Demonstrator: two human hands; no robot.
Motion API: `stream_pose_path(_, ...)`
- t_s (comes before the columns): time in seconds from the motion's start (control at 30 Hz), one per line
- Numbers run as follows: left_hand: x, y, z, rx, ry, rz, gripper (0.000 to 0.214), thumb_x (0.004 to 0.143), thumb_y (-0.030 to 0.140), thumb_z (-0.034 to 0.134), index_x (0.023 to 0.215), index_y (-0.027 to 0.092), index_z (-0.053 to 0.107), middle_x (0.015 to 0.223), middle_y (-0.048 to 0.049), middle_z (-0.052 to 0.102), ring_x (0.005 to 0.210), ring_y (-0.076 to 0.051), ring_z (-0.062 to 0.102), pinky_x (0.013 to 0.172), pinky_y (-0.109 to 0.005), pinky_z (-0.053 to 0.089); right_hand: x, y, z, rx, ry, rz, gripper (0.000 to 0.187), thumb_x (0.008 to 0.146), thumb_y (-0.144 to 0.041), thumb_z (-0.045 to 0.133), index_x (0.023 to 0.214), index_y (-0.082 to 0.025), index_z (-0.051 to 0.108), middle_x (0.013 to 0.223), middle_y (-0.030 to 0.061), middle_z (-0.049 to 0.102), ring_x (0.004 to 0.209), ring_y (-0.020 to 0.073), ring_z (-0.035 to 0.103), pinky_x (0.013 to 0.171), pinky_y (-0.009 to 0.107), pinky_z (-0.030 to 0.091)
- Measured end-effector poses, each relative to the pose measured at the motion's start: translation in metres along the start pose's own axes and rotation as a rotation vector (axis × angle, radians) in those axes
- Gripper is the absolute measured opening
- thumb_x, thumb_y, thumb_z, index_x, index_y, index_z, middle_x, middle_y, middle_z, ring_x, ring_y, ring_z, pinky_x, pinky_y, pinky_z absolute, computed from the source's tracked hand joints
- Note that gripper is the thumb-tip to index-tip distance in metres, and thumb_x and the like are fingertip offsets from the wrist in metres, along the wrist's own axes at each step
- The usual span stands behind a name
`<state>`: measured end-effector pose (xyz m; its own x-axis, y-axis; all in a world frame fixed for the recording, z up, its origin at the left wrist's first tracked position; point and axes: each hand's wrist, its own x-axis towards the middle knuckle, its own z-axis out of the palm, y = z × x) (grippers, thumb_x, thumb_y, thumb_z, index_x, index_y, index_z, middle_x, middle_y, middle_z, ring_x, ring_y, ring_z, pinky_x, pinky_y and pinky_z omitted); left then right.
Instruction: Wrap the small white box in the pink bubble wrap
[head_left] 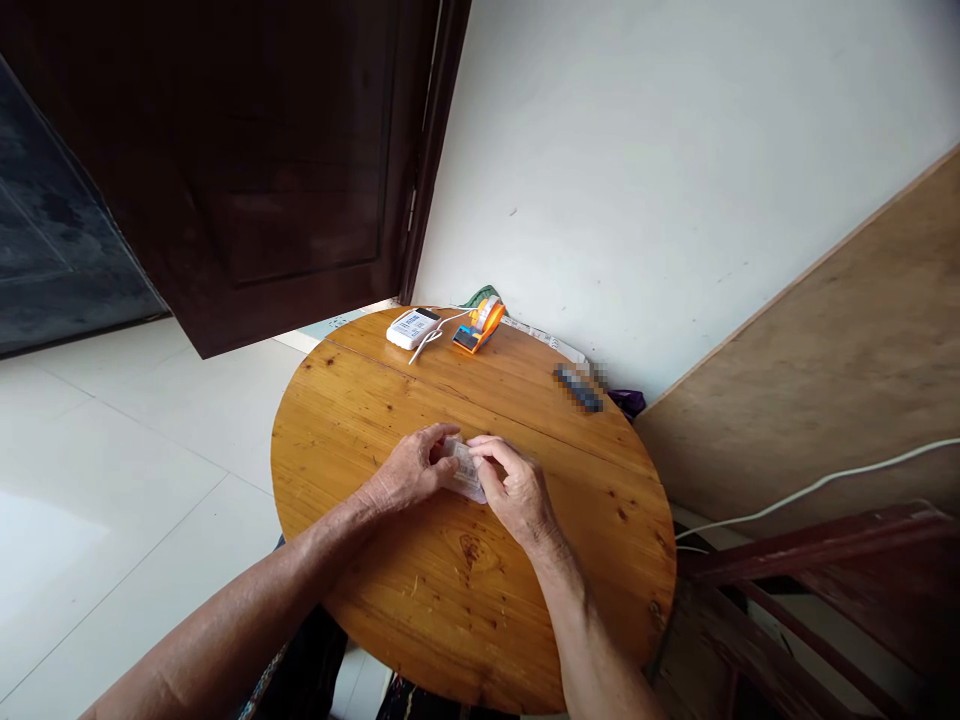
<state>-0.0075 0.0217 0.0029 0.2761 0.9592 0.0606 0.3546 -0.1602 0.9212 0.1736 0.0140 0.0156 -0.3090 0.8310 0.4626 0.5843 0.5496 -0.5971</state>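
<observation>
A small clear plastic box (466, 480) rests on the round wooden table (360, 430), between my two hands. Its contents look pale, but they are too small to make out. My left hand (420, 464) holds the box along its left side, thumb on the near part and fingers curled round the far end. From the other side, my right hand (516, 484) bends over the box with thumb and forefinger drawn together at its right edge. The right fingers partly cover the box, so whether they also pinch something small is hidden.
At the table's far side lie a white power strip (412, 328) with a cord, an orange tape dispenser (480, 325) and a dark, blurred-out long object (577, 388). A dark door (285, 180) stands behind left. A white wall and a reddish wooden frame (817, 545) border the right.
</observation>
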Motion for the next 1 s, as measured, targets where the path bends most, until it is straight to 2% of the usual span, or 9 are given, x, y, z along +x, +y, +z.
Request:
stream_pose_path(0.23,0.001,0.001,-0.001,0.024,-0.014,0.021,0.047,0.082,0.026,0.053,0.127,0.013,0.06,0.088,-0.0039,0.063,0.074,-0.015,0.055,0.073,-0.027,0.046,-0.001,-0.002,0.003,-0.146,0.008,0.055,0.017,0.092,-0.026,0.05,0.094,-0.027,0.067,0.088,0.003,0.073,0.082,0.0205,0.067,0.077,0.029,0.049)
stream_pose_path(0.5,0.005,-0.008,0.002,-0.052,-0.014,0.003,0.048,0.081,0.025,0.053,0.127,0.012,0.058,0.09,-0.005,0.065,0.077,-0.016,0.058,0.069,-0.026,0.048,-0.002,-0.005,0.0,-0.193,0.057,-0.075,0.025,0.093,-0.021,0.048,0.096,-0.027,0.072,0.114,0.0065,0.07,0.103,0.0219,0.066,0.09,0.033,0.049)
stream_pose_path(0.73,0.005,-0.004,0.0,-0.089,-0.026,-0.041,0.049,0.08,0.028,0.054,0.125,0.01,0.059,0.096,-0.0066,0.067,0.082,-0.017,0.059,0.073,-0.027,0.047,-0.001,-0.015,-0.008,-0.361,0.0,-0.233,0.019,0.086,-0.015,0.056,0.091,-0.022,0.073,0.116,0.0089,0.068,0.109,0.0259,0.059,0.093,0.043,0.044)
stream_pose_path(0.9,0.002,0.003,-0.006,-0.13,-0.026,-0.068,0.049,0.081,0.031,0.051,0.125,0.012,0.059,0.102,-0.0075,0.067,0.091,-0.02,0.061,0.08,-0.029,0.047,0.0,-0.021,-0.011,-0.437,-0.036,-0.257,0.016,0.086,-0.014,0.057,0.086,-0.021,0.072,0.108,0.0079,0.068,0.109,0.0269,0.056,0.09,0.043,0.041)
stream_pose_path(1.0,0.002,0.002,-0.005,-0.132,-0.011,-0.069,0.049,0.085,0.04,0.05,0.124,0.012,0.059,0.106,-0.0089,0.068,0.094,-0.021,0.061,0.083,-0.031,0.047,0.001,-0.02,-0.012,-0.432,-0.053,-0.265,0.015,0.086,-0.015,0.058,0.086,-0.021,0.072,0.105,0.0078,0.068,0.106,0.0262,0.056,0.088,0.042,0.041)
